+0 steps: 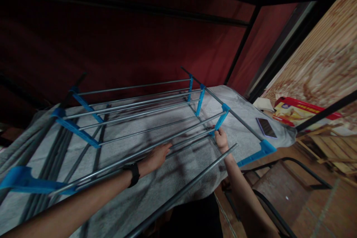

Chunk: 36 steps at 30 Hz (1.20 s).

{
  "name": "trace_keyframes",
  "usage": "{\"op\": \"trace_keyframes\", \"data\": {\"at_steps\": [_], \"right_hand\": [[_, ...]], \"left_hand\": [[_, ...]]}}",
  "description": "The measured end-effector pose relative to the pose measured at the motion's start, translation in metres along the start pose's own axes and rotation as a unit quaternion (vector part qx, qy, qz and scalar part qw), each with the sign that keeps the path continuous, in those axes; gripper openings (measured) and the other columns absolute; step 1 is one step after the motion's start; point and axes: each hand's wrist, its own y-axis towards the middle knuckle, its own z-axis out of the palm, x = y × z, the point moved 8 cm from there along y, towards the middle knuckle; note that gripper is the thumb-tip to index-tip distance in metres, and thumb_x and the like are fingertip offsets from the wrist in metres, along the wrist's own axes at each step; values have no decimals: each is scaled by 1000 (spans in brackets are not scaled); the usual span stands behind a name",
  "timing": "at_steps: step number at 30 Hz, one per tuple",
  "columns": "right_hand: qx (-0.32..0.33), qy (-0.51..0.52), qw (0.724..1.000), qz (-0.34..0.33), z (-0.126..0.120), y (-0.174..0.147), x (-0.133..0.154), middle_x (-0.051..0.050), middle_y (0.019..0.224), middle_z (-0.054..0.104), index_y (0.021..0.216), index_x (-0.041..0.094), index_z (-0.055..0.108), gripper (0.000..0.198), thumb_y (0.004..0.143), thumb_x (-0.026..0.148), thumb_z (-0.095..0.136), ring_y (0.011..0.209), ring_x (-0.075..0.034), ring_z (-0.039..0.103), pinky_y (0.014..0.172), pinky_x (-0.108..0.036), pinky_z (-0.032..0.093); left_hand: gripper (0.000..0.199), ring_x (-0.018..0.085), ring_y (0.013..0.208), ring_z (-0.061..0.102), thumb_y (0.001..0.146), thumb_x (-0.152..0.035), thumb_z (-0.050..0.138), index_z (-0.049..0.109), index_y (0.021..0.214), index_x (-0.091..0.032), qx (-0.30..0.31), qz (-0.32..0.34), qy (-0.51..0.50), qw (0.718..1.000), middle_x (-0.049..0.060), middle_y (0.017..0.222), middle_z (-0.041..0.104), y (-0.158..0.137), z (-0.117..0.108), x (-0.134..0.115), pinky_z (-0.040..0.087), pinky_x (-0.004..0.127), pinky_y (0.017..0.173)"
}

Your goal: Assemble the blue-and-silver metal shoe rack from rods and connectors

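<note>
A rack frame of grey metal tubes and blue plastic brackets lies on its side across a grey blanket. My left hand (156, 157), with a dark watch (134, 174) at its wrist, closes round a thin metal rod (192, 139) in the near part of the frame. At the lower end of a blue bracket (222, 118), my right hand (221, 139) pinches the plastic where rods meet it. Its fingertips are partly hidden. Another blue bracket (263, 149) sits on the long side tube (247, 124). Nearest me, a loose-ended tube (192, 184) slants past my right forearm.
Several grey tubes (52, 156) lie on the blanket (178, 122) at the left. A phone (266, 127) and a red and yellow box (301, 111) are at the right. A chair (279, 189) stands below, and a dark red wall (134, 48) rises behind.
</note>
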Motion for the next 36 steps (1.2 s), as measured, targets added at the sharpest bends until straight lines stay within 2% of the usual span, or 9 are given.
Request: {"op": "trace_keyframes", "data": {"at_steps": [7, 10, 15, 20, 26, 32, 36], "right_hand": [[-1, 45, 999, 12, 1, -5, 4, -7, 85, 70, 89, 22, 66, 38, 75, 56, 55, 87, -25, 62, 88, -42, 52], [-10, 73, 997, 6, 5, -12, 11, -4, 85, 66, 90, 23, 62, 37, 80, 58, 54, 86, -22, 57, 85, -39, 50], [-33, 91, 995, -5, 16, -21, 25, -3, 95, 64, 97, 23, 58, 38, 82, 58, 62, 93, -20, 55, 92, -36, 47], [-68, 62, 996, -4, 18, -19, 26, -3, 93, 61, 92, 23, 52, 29, 84, 51, 58, 92, -20, 54, 92, -37, 47], [-73, 38, 997, -11, 18, -16, 19, -4, 93, 57, 93, 24, 49, 24, 86, 47, 53, 92, -22, 53, 96, -43, 48], [-68, 41, 997, -24, 19, -18, 16, -7, 100, 57, 98, 24, 50, 34, 88, 57, 49, 98, -24, 53, 102, -47, 48], [-28, 67, 997, -17, 16, -20, 15, -8, 110, 62, 107, 23, 55, 47, 85, 64, 55, 107, -24, 55, 106, -44, 46]], "left_hand": [[33, 28, 99, 71, 100, -24, 39, 71, 109, -20, 16, -12, 52, 998, 11, 107, 76, 0, 2, -1, 53, 41, 92], [34, 28, 99, 71, 99, -24, 40, 71, 110, -20, 9, -19, 47, 999, 12, 106, 77, -2, -2, -4, 54, 42, 92], [34, 28, 105, 72, 99, -25, 43, 72, 116, -21, -11, -10, 22, 1000, 11, 113, 78, -5, -7, -10, 55, 43, 98], [38, 30, 109, 73, 99, -28, 42, 74, 119, -21, -28, -9, 14, 999, 13, 117, 79, -5, -6, -5, 55, 46, 100], [39, 31, 106, 75, 97, -28, 43, 75, 116, -21, -33, -13, 5, 999, 13, 115, 80, -7, -8, -8, 57, 47, 100], [39, 31, 112, 74, 96, -28, 44, 75, 117, -19, -36, -16, -9, 999, 15, 121, 79, -8, -8, -10, 56, 47, 103], [37, 30, 109, 74, 96, -26, 44, 75, 115, -20, -25, -24, 0, 999, 14, 118, 80, -5, -11, -12, 57, 45, 100]]}}
